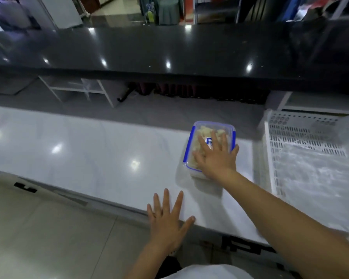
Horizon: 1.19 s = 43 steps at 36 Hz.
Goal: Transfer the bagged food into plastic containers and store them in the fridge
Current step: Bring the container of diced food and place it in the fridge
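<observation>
A clear plastic container (205, 129) with a blue-clipped lid stands on the white counter (89, 150), right of centre. Pale food pieces fill it. My right hand (216, 156) lies flat on its lid with the fingers spread and the thumb at the container's right side. My left hand (167, 218) hovers or rests at the counter's near edge, fingers straight and spread, holding nothing.
A white perforated plastic tray (310, 158) with clear plastic film in it sits at the right end of the counter. A raised glossy black ledge (169, 51) runs along behind the counter. Tiled floor shows at the lower left.
</observation>
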Each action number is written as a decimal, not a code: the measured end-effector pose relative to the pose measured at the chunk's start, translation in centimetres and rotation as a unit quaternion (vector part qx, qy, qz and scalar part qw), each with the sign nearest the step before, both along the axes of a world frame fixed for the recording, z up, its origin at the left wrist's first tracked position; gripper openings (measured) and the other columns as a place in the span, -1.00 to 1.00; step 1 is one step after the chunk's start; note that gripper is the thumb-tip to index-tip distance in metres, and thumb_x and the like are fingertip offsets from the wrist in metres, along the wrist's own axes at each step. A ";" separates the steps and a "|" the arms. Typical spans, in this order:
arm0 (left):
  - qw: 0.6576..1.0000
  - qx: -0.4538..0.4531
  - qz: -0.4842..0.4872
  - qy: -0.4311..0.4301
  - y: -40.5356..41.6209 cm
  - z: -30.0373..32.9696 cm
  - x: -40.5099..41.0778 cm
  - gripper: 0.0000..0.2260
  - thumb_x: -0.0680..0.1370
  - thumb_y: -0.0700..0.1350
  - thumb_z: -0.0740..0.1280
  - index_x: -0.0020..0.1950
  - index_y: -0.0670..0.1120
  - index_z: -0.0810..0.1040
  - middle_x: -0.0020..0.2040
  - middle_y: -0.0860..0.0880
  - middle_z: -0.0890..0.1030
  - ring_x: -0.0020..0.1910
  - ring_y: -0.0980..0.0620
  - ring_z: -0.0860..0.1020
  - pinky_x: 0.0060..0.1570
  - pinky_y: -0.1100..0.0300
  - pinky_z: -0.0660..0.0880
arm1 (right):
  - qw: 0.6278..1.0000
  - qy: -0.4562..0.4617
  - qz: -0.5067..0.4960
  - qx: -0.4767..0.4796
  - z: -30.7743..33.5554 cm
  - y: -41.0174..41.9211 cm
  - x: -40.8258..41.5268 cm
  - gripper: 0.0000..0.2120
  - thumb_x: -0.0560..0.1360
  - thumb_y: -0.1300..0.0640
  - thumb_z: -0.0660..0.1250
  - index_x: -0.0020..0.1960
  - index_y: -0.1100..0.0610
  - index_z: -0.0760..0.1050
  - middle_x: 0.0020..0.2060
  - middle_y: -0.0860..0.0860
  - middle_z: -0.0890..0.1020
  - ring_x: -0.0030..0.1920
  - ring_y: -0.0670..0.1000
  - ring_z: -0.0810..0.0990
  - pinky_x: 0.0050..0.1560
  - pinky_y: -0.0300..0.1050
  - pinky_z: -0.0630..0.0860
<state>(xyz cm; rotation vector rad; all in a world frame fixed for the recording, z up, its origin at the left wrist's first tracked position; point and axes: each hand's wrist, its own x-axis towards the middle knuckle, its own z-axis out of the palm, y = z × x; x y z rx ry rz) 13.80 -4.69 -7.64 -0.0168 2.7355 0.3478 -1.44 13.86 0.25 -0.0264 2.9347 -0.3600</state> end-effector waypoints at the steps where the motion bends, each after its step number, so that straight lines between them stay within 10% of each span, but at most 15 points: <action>1: 1.000 0.000 -0.013 -0.007 -0.3 0.0 -0.2 -0.28 0.40 0.54 -0.15 0.37 0.43 -0.53 0.52 0.03 -0.52 0.44 -0.13 -0.57 0.36 -0.18 -0.52 | 1.000 0.010 -0.002 0.006 -0.4 -0.2 0.3 -0.40 0.57 -0.35 -0.22 0.58 -0.28 -0.22 0.62 -0.01 -0.22 0.58 0.13 -0.34 0.41 0.46 -0.20; 7: 0.984 0.172 0.042 -0.028 -3.6 3.8 -4.8 -0.23 0.49 0.33 0.28 0.59 0.24 -0.03 0.63 0.06 0.02 0.60 -0.02 -0.03 0.55 -0.08 -0.03 | 0.999 0.023 -0.017 0.032 -1.3 -1.4 2.3 -0.39 0.53 -0.36 -0.32 0.54 -0.29 -0.34 0.62 -0.03 -0.23 0.59 0.11 -0.30 0.40 0.43 -0.17; 11: 0.890 0.424 0.130 -0.106 -5.8 6.9 -8.0 -0.41 0.54 0.16 0.38 0.52 0.28 0.22 0.41 0.12 0.44 0.32 0.11 0.48 0.12 0.11 0.57 | 0.999 0.026 -0.034 0.032 -1.5 -3.3 5.2 -0.38 0.51 -0.36 -0.37 0.50 -0.28 -0.46 0.59 -0.05 -0.32 0.58 0.12 -0.34 0.43 0.41 -0.20; 19: 0.824 0.536 0.094 -0.158 -7.4 7.3 -9.7 -0.53 0.55 -0.12 0.43 0.39 0.23 0.47 0.15 0.14 0.66 0.03 0.11 0.68 -0.13 0.14 0.65 | 0.986 0.061 -0.107 -0.108 -0.1 -9.1 12.2 -0.33 0.51 -0.36 -0.01 0.59 -0.25 0.00 0.61 -0.14 -0.14 0.59 -0.02 -0.28 0.52 0.22 -0.15; 26: 0.810 0.551 0.042 -0.198 -8.9 6.6 -9.4 -0.40 0.48 -0.11 0.51 0.43 0.28 0.41 0.22 0.15 0.64 0.16 0.04 0.65 0.05 -0.05 0.65 | 0.787 0.104 -0.388 -0.469 0.3 -7.4 16.7 -0.27 0.44 0.09 0.54 0.32 -0.50 0.26 0.32 -0.40 0.42 0.28 -0.42 0.41 0.12 -0.49 0.40; 31: 0.799 0.562 0.043 -0.209 -8.9 6.5 -8.6 -0.32 0.38 0.08 0.53 0.44 0.34 0.36 0.29 0.15 0.59 0.21 0.04 0.62 0.04 -0.10 0.64 | 0.716 0.092 -0.407 -0.560 -1.0 -8.2 19.0 -0.42 0.50 0.26 0.46 0.42 -0.14 0.44 0.19 -0.01 0.67 0.18 -0.02 0.65 0.01 -0.18 0.61; 43: 0.790 0.576 0.013 -0.209 -9.4 6.7 -8.1 -0.41 0.44 -0.01 0.51 0.41 0.32 0.42 0.19 0.23 0.64 0.15 0.11 0.64 -0.12 0.07 0.66 | 0.593 0.128 -0.450 -0.655 -0.7 -9.6 20.8 -0.45 0.50 0.35 0.40 0.42 -0.01 0.46 0.16 0.11 0.69 0.14 0.11 0.69 -0.09 -0.07 0.65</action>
